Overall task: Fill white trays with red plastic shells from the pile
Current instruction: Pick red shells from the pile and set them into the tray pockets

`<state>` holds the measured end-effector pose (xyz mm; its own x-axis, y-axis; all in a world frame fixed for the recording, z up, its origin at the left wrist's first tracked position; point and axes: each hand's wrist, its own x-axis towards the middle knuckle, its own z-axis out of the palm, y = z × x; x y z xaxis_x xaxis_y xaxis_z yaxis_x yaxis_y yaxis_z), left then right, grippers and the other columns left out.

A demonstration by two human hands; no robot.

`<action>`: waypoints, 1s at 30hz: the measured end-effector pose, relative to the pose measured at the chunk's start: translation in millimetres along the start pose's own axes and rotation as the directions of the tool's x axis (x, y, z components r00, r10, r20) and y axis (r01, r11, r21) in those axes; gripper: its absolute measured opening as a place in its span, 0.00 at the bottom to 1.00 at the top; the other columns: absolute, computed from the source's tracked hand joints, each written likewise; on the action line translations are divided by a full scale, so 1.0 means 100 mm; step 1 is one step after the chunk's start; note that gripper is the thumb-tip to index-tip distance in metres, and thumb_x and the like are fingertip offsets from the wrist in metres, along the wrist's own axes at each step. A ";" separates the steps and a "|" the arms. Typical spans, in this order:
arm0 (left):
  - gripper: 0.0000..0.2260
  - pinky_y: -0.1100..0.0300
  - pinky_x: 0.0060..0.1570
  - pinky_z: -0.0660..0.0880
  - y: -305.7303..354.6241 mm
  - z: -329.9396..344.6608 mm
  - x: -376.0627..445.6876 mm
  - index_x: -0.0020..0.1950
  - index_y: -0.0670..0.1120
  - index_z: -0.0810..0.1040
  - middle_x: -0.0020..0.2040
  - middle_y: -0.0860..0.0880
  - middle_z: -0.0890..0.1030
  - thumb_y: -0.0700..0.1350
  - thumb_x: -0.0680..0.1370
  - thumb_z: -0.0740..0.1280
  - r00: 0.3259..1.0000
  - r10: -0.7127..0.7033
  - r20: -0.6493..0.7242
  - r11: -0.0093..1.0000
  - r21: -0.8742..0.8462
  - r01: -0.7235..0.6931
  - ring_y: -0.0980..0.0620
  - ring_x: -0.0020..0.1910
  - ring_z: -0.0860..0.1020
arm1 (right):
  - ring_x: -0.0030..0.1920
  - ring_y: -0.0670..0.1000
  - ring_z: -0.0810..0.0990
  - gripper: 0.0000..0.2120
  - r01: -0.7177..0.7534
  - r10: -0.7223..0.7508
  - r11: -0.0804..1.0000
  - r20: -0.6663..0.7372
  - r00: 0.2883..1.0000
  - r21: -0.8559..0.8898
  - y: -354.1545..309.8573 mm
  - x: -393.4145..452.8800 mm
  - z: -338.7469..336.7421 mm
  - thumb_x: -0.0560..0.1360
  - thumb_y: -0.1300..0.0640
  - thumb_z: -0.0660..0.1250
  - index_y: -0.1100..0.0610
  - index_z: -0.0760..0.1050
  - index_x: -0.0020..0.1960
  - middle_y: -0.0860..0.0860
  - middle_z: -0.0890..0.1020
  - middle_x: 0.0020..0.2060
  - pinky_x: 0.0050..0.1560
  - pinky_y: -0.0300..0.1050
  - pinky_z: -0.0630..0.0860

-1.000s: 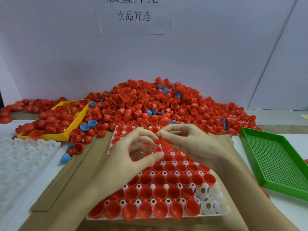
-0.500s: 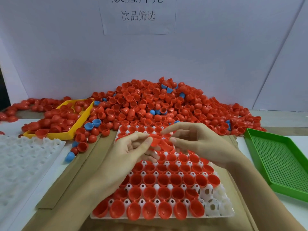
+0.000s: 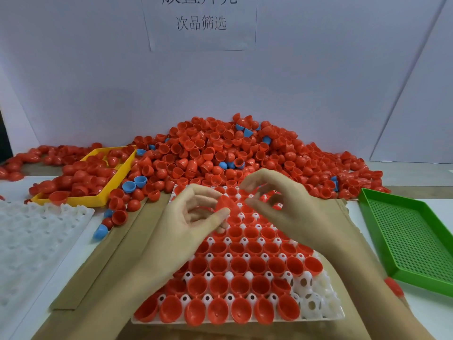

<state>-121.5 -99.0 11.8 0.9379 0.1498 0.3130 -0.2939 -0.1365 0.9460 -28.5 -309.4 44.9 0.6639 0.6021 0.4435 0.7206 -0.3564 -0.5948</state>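
A red shell [image 3: 224,202] is pinched between the thumb and forefinger of the left hand [image 3: 193,217], held just above the far rows of the white tray [image 3: 318,293]. The other left fingers [image 3: 196,215] are loosely curled below it. The right hand [image 3: 277,200] is raised just beside the shell, apart from it; its thumb and forefinger are bent toward each other with a narrow gap, and nothing can be seen held between them.

The tray lies on brown cardboard [image 3: 117,241] at the middle of the table [image 3: 443,207]. Most of its cups are filled with red shells, open side up; a few cups at the near right corner are bare. The far left part is hidden behind the hands.

The pile [image 3: 220,153] is heaped against the back wall, just beyond the tray, and touches its far edge. A few blue shells [image 3: 133,184] are scattered among the red ones. A yellow tray [image 3: 115,180] holding red shells stands at the left, against the pile. A second white tray [image 3: 36,241], with no shells in it, lies at the near left. A green perforated tray [image 3: 416,241] is set at the right. A paper sign [image 3: 201,20] with printed characters is fixed to the wall above.
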 end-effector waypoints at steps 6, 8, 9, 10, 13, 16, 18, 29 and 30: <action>0.14 0.62 0.51 0.82 -0.02 0.08 -0.04 0.57 0.53 0.80 0.52 0.51 0.85 0.46 0.74 0.78 0.970 0.238 0.054 0.955 0.166 -0.244 0.50 0.52 0.86 | 0.45 0.49 0.85 0.04 -0.075 0.045 0.982 0.168 0.985 0.176 -0.05 -0.01 -0.01 0.78 0.55 0.75 0.54 0.84 0.52 0.47 0.86 0.45 0.47 0.47 0.83; 0.14 0.61 0.52 0.82 -0.01 0.08 -0.05 0.57 0.51 0.80 0.52 0.50 0.85 0.45 0.74 0.78 0.966 0.250 0.064 0.954 0.154 -0.257 0.51 0.52 0.86 | 0.45 0.48 0.84 0.05 -0.073 0.044 0.982 0.165 0.985 0.176 -0.05 -0.01 0.01 0.76 0.57 0.76 0.55 0.84 0.51 0.46 0.86 0.45 0.45 0.43 0.81; 0.14 0.60 0.53 0.82 0.00 0.07 -0.05 0.58 0.51 0.80 0.53 0.50 0.85 0.45 0.75 0.77 0.967 0.246 0.070 0.957 0.142 -0.254 0.51 0.53 0.86 | 0.45 0.48 0.84 0.06 -0.082 0.047 0.976 0.170 0.984 0.202 -0.05 -0.02 0.01 0.76 0.57 0.76 0.56 0.84 0.52 0.47 0.86 0.45 0.47 0.44 0.82; 0.14 0.59 0.54 0.82 0.00 0.06 -0.05 0.58 0.51 0.80 0.53 0.50 0.86 0.46 0.75 0.77 0.968 0.240 0.077 0.959 0.134 -0.248 0.51 0.53 0.86 | 0.46 0.49 0.85 0.06 -0.093 0.052 0.968 0.173 0.983 0.234 -0.06 -0.02 0.01 0.76 0.57 0.76 0.57 0.84 0.52 0.48 0.86 0.46 0.49 0.46 0.83; 0.14 0.59 0.55 0.82 0.02 0.04 -0.05 0.58 0.50 0.79 0.53 0.51 0.86 0.45 0.75 0.77 0.970 0.217 0.108 0.965 0.124 -0.230 0.52 0.53 0.86 | 0.46 0.55 0.86 0.09 -0.119 0.074 0.940 0.149 0.986 0.319 -0.06 -0.07 0.04 0.76 0.59 0.76 0.59 0.81 0.55 0.52 0.86 0.46 0.51 0.52 0.84; 0.14 0.59 0.57 0.81 0.04 0.08 -0.06 0.58 0.49 0.80 0.54 0.50 0.86 0.42 0.74 0.77 0.970 0.163 0.180 0.982 0.069 -0.178 0.51 0.54 0.86 | 0.45 0.54 0.86 0.09 -0.104 0.077 0.936 0.093 0.993 0.336 -0.05 -0.14 0.07 0.77 0.61 0.75 0.60 0.80 0.55 0.54 0.86 0.45 0.52 0.51 0.83; 0.15 0.61 0.59 0.79 0.05 0.10 -0.08 0.59 0.51 0.80 0.56 0.51 0.86 0.43 0.75 0.77 0.957 0.135 0.257 0.985 0.067 -0.157 0.52 0.57 0.85 | 0.46 0.54 0.86 0.06 -0.094 0.075 0.940 0.070 0.995 0.328 -0.03 -0.21 0.03 0.77 0.61 0.75 0.60 0.82 0.53 0.54 0.87 0.45 0.52 0.50 0.83; 0.12 0.59 0.49 0.81 0.02 -0.20 0.08 0.56 0.59 0.82 0.54 0.58 0.84 0.62 0.78 0.66 0.992 0.108 0.065 0.922 0.367 -0.124 0.55 0.45 0.85 | 0.43 0.55 0.86 0.06 -0.310 0.263 0.950 0.435 0.861 0.038 0.13 -0.75 -0.67 0.76 0.63 0.76 0.56 0.82 0.51 0.54 0.87 0.43 0.49 0.52 0.84; 0.14 0.55 0.50 0.81 -0.01 -0.23 0.09 0.57 0.59 0.82 0.54 0.57 0.84 0.64 0.78 0.66 0.994 0.099 0.049 0.913 0.393 -0.110 0.55 0.43 0.86 | 0.41 0.50 0.86 0.08 -0.287 0.286 0.955 0.473 0.833 -0.073 0.10 -0.77 -0.67 0.76 0.62 0.75 0.51 0.83 0.50 0.51 0.87 0.43 0.47 0.48 0.84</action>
<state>-116.5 -75.1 15.5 0.9123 0.0876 0.4001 -0.2987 -0.5261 0.7962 -58.8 -407.5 50.0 0.6648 0.7377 -0.1178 0.5125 -0.5652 -0.6464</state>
